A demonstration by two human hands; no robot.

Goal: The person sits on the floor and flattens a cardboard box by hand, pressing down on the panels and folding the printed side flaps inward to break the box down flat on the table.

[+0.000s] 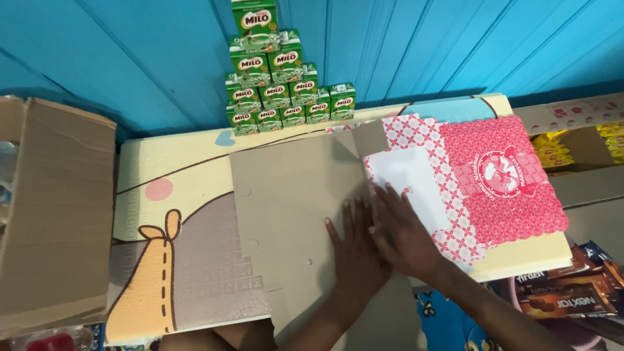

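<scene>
Head view: left hand (354, 250) and right hand (403, 234), both flat with fingers spread and gripping nothing, press on a flattened cardboard box (292, 214) lying on a patterned mat (175, 195); stacked green cartons (276, 84) stand behind it.

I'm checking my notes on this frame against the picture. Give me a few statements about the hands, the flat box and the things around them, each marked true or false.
1. Both hands press flat on the unfolded cardboard box. True: the left hand and right hand lie palm down, side by side.
2. The small green cartons lie scattered. False: they are stacked in a pyramid against the blue wall.
3. The box's printed side is red and white. True.
4. The right hand grips a carton. False: it holds nothing.
5. An open brown box stands at the left. True.
</scene>
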